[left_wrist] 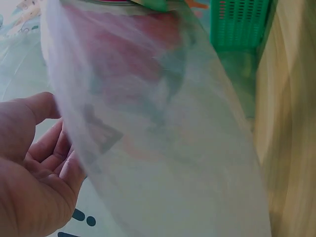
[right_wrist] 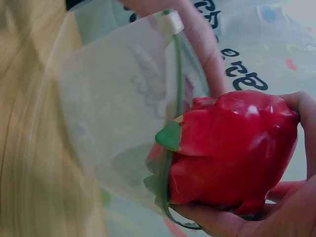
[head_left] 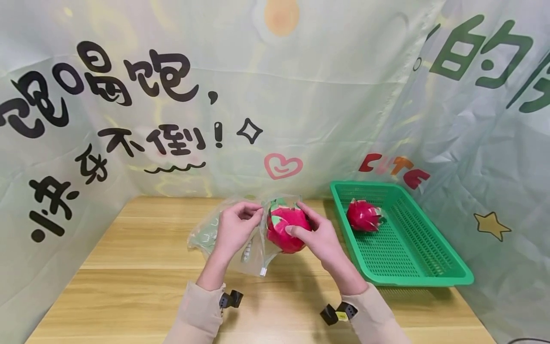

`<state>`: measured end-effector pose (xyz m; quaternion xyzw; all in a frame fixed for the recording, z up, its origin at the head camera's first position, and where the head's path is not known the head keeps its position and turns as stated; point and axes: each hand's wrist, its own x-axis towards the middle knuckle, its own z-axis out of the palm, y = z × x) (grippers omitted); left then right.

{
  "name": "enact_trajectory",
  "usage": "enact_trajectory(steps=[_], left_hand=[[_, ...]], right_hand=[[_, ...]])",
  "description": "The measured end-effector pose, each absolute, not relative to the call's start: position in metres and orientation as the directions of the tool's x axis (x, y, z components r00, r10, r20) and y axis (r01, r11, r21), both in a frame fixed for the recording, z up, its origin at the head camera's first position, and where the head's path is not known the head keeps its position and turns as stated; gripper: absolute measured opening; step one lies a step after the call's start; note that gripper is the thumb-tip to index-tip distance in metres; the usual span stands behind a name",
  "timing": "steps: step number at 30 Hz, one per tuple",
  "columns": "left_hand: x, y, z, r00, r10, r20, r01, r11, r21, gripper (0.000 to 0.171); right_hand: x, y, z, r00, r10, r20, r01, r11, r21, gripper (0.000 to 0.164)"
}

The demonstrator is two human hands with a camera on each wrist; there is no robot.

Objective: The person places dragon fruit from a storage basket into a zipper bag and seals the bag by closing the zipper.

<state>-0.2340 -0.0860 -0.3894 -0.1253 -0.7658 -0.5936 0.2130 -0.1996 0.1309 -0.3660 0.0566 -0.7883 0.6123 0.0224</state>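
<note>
My right hand (head_left: 321,239) grips a red dragon fruit (head_left: 287,234), thumb on its near side and fingers on the far side. The fruit's green-tipped scales face the mouth of a clear zip bag (head_left: 249,262), and in the right wrist view its leading end lies just inside the opening. With thumb and fingertips, my left hand (head_left: 236,228) pinches the bag's edge near the mouth. A white slider (right_wrist: 175,22) sits at one end of the zip. Through the cloudy plastic (left_wrist: 187,163) in the left wrist view, the fruit shows as a blurred red patch.
A green plastic basket (head_left: 429,281) stands on the right of the wooden table (head_left: 129,282), with another dragon fruit (head_left: 363,216) inside it near the left wall. Printed cloth (head_left: 326,110) hangs behind the table and along both sides.
</note>
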Motion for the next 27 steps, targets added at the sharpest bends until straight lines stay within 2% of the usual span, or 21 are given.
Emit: enact_trajectory(steps=[13, 27], left_hand=[[-0.234, -0.080, -0.392, -0.870, -0.087, 0.486, 0.446, 0.283, 0.849, 0.005], [-0.231, -0.080, -0.389, -0.921, -0.097, 0.378, 0.357, 0.176, 0.917, 0.009]], right_hand=[[-0.190, 0.135, -0.356, -0.996, -0.044, 0.078, -0.080, 0.039, -0.996, 0.071], [-0.201, 0.117, -0.377, -0.984, 0.026, 0.178, -0.175, 0.100, -0.979, 0.073]])
